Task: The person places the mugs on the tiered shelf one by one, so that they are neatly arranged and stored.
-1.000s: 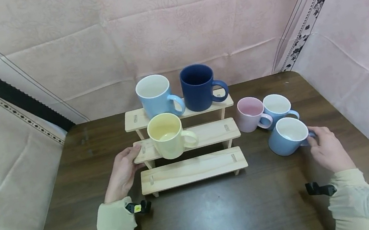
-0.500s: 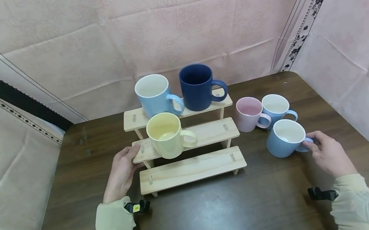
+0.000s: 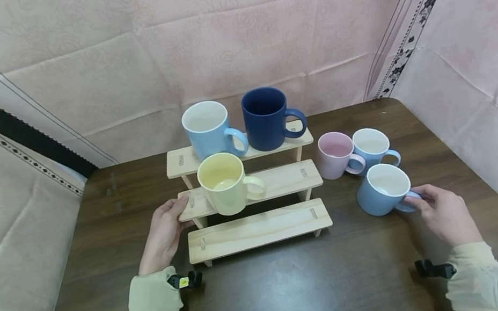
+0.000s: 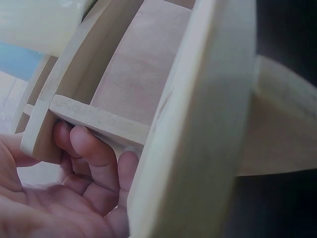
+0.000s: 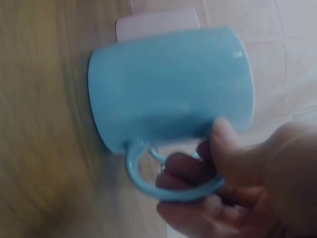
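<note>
While left hand (image 3: 164, 237) grips the left end of the wooden rack (image 3: 256, 229), fingers curled under its middle step, a yellow mug (image 3: 225, 183) sits just beside it on that step. Right hand (image 3: 441, 213) pinches the handle of the light blue mug (image 3: 382, 190), resting on the bench (image 3: 299, 289).

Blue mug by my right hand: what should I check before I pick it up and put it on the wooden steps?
1. Right hand has a grip on the handle of the blue mug: ok, fingers curl through it.
2. Mug upright: ok.
3. Mug empty: ok, white inside shows.
4. Left hand steadies the wooden steps: ok, it holds the middle step's end.
5. Free spot: ok, bottom step bare, space right of the yellow mug.
6. Pink mug clear of the lift: cannot tell, it stands close.
</note>
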The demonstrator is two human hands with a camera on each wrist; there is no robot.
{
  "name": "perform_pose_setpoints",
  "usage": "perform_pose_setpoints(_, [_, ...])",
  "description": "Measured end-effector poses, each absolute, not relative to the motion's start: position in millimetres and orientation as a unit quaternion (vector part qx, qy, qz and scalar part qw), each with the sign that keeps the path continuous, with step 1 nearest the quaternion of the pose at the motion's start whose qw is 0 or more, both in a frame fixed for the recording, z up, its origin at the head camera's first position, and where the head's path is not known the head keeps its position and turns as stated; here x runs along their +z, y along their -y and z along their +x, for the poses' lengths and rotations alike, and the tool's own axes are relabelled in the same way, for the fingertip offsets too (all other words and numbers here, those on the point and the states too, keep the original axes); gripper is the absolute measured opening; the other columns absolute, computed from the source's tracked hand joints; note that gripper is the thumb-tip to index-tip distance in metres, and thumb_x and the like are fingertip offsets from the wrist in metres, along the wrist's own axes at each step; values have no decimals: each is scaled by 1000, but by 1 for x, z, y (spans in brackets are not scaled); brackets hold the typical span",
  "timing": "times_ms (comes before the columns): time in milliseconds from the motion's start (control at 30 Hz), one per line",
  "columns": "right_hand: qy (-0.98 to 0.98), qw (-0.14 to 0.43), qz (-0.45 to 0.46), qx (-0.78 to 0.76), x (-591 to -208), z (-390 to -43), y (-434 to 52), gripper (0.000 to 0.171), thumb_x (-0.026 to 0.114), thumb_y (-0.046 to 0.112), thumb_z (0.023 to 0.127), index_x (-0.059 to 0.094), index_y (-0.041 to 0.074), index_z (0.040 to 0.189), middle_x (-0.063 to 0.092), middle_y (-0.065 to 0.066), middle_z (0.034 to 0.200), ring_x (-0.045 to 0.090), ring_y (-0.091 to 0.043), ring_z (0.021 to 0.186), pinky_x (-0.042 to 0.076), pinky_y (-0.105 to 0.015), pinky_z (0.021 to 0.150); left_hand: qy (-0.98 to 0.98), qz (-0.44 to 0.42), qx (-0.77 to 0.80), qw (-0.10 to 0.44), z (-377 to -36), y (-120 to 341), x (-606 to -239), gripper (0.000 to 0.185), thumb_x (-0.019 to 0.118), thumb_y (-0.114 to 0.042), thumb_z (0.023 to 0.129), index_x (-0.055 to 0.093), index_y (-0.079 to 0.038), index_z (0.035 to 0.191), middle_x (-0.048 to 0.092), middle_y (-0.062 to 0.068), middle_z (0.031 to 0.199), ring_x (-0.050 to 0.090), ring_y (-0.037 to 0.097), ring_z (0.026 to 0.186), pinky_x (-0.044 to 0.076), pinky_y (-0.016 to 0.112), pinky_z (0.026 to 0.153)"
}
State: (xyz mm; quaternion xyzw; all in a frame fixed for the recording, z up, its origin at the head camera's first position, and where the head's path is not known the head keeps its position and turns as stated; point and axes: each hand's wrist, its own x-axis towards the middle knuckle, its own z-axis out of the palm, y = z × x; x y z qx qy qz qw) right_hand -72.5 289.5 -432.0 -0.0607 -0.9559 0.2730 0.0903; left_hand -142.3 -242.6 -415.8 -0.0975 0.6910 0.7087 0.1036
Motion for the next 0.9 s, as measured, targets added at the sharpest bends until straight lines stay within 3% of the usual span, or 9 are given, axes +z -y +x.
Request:
perform_pose_setpoints(167, [953, 104, -105, 264, -431, -69, -279, 28, 69, 21, 92, 68, -4, 103, 70, -23, 92, 61, -35, 77, 42, -38, 60, -688, -95, 712, 102, -143, 241, -417, 43, 50, -36, 102, 49, 4, 117, 49, 9, 108, 54, 17, 91, 47, 30, 83])
perform_pose_setpoints(467, [929, 118, -184, 297, -429, -67, -262, 30, 65, 24, 94, 68, -3, 109, 69, -24, 102, 60, -42, 93, 39, -39, 68, -693, -93, 708, 100, -142, 242, -416, 44, 49, -36, 102, 49, 5, 119, 51, 8, 106, 55, 16, 91, 47, 29, 84])
perform_pose_setpoints(900, [919, 181, -180, 301, -398, -60, -248, 26, 70, 22, 91, 72, 2, 108, 71, -18, 102, 63, -36, 96, 38, -31, 68, -698, -97, 703, 100, -141, 242, -415, 45, 49, -37, 102, 49, 5, 120, 51, 8, 107, 54, 17, 91, 46, 30, 85])
